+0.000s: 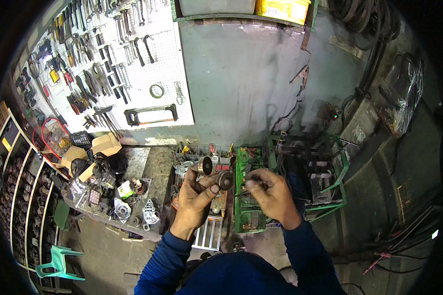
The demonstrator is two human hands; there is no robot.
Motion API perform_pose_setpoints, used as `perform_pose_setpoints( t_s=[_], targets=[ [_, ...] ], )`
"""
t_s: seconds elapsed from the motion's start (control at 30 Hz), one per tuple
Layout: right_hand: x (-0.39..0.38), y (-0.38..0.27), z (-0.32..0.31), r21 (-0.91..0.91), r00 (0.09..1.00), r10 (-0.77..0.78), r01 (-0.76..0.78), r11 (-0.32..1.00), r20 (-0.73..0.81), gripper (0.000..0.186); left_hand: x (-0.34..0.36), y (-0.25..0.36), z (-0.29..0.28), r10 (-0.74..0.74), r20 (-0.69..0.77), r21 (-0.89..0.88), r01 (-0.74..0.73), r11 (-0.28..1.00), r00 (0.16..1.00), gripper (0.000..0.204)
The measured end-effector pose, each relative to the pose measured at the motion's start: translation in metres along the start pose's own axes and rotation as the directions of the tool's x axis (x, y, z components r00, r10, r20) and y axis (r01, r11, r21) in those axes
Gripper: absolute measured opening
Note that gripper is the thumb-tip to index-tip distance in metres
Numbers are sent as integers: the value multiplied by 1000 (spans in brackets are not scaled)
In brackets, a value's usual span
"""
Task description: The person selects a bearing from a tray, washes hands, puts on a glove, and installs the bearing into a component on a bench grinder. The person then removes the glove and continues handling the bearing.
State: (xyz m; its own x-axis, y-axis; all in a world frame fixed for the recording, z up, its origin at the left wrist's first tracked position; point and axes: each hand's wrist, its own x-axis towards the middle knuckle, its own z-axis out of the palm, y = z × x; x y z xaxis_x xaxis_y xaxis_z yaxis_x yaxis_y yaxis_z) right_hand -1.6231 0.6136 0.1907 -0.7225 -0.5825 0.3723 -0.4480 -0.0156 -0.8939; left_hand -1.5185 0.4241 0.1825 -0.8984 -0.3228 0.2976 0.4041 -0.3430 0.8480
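My left hand (194,200) is raised at the middle of the view, closed on a round dark ring-shaped metal part (225,180) that looks like a bearing. Its thumb presses the front of the ring. A shiny metal cup-like cylinder (202,166) with a dark hollow end also sits in the same hand, by the index finger. Just to the right, apart from the ring, my right hand (275,196) has its fingers curled and thumb drawn in. Whatever its fingertips pinch, if anything, is too small to make out.
Left, a workbench (155,172) carries alternator-like housings (122,209) and an opened cardboard box (107,144). Behind it hangs a tool pegboard (157,54). Below my hands are a green metal tray (251,221) and a pale slatted frame (209,233). A green-framed cart (325,209) stands right.
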Motion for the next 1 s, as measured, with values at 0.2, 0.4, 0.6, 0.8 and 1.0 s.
perform_pose_setpoints(
  t_s=[0.2,0.4,0.6,0.8,1.0],
  targets=[
    [-14,24,10,-42,993,87,-84,996,79,39,7,8,-8,-370,-285,-467,209,859,884,53],
    [-30,50,13,-36,985,155,-153,988,69,39,5,29,-14,-108,-59,-500,64,864,992,80],
    [-33,64,16,-67,980,182,-177,982,76,39,9,32,-15,-158,-145,-600,40,799,977,56],
    [-32,69,18,-66,976,184,-177,982,119,35,14,31,-19,-121,-181,-456,25,890,976,64],
    [-36,76,20,-90,978,179,-170,981,106,32,18,32,-23,-44,-107,-451,-9,893,993,90]
  ],
)
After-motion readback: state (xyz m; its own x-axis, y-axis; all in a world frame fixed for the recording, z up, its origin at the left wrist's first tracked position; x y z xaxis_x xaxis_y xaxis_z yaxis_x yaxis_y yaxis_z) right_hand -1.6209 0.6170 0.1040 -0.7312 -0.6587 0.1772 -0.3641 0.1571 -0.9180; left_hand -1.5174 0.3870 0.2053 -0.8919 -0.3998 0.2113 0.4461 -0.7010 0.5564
